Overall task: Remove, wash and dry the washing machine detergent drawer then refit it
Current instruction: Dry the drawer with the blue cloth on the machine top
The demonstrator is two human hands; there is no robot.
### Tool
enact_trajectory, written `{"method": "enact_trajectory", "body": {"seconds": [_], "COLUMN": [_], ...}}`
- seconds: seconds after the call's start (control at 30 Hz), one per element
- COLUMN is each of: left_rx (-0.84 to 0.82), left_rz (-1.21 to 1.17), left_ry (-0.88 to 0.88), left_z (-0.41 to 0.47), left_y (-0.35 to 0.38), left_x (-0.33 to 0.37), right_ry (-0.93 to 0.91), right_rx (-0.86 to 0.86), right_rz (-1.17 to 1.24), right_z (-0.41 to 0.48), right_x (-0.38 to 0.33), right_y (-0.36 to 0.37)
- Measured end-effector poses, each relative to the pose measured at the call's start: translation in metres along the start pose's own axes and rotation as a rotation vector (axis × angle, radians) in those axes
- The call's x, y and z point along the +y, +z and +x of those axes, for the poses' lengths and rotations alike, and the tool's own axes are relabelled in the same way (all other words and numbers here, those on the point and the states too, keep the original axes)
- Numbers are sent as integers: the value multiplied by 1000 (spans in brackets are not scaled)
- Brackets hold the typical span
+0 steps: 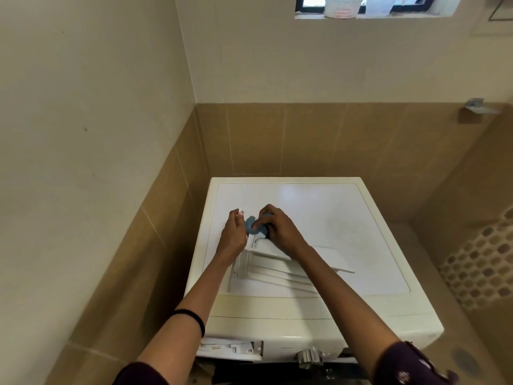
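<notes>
The white detergent drawer point(266, 269) lies on top of the white washing machine point(347, 218), its far end raised near my hands. My left hand point(234, 232) grips the drawer's far left edge. My right hand point(277, 230) is closed around a blue cloth point(254, 225) and presses it against the drawer's far end. The open drawer slot point(230, 350) shows at the machine's front left, below my left forearm.
The machine stands in a corner of brown-tiled walls, with a wall close on its left. A control knob point(308, 357) sits on the front panel. A window ledge with a white tub point(342, 6) is high above. Patterned floor tiles point(485, 262) lie at the right.
</notes>
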State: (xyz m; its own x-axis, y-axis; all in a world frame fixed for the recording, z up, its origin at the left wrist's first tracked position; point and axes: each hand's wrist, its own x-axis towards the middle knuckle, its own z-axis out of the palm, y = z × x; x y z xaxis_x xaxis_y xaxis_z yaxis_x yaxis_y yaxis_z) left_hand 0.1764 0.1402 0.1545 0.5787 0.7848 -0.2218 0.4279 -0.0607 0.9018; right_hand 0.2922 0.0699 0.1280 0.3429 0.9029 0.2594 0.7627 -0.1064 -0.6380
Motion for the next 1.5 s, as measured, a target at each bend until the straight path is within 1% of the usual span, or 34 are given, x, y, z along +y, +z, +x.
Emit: {"method": "enact_trajectory", "body": {"seconds": [0.07,0.1,0.13,0.17,0.2,0.23,0.27,0.3,0.33,0.37,0.47,0.53,0.6,0.7,0.8,0.87,0.93,1.0,1.1,1.37,1.43,1.5], "left_rx": [-15,-20,-23,-23,-24,-23,-20,-19,-19,-15,-12,-17,-18,-14,-10,-13,-12,-13,7,25,31,35], "left_rz": [-29,-42,-66,-94,-125,-148,-173,-198,-221,-236,-224,-159,-77,-59,-63,-63,-44,-36,22,56,43,35], "left_ry": [-26,-48,-73,-92,-110,-119,-122,-123,-123,-123,-135,-136,-143,-154,-160,-168,-166,-150,-95,-76,-84,-97], "left_z": [0,-1,-1,-2,-3,-5,-4,-3,-2,-1,2,4,6,11,15,17,16,16,14,13,13,14], "left_y": [0,0,0,0,0,0,0,-1,-1,-1,0,1,2,4,4,5,5,4,4,4,4,4], "left_x": [1,2,3,4,5,7,7,8,8,7,3,2,-2,-7,-11,-12,-12,-12,-12,-13,-12,-12], "right_ry": [111,204,314,362,338,270,193,132,85,45,-29,-33,2,60,116,56,-43,-97,-113,-75,-63,23], "right_rx": [36,73,126,173,216,210,145,45,-40,-89,-110,-122,-87,-30,102,62,-26,-80,-62,38,116,266], "right_rz": [4,44,144,249,350,412,453,453,425,381,253,160,81,60,183,172,36,-103,-191,-139,-87,51], "right_z": [7,10,12,11,8,4,1,-3,-6,-7,-4,1,9,14,11,8,7,8,5,2,4,7], "right_x": [5,6,5,2,-2,-6,-9,-15,-19,-22,-20,-16,-10,-10,-16,-19,-16,-14,-13,-11,-12,-9], "right_y": [6,8,7,5,2,-2,-5,-8,-9,-9,-8,-8,-7,-5,1,4,5,0,-3,4,8,10]}}
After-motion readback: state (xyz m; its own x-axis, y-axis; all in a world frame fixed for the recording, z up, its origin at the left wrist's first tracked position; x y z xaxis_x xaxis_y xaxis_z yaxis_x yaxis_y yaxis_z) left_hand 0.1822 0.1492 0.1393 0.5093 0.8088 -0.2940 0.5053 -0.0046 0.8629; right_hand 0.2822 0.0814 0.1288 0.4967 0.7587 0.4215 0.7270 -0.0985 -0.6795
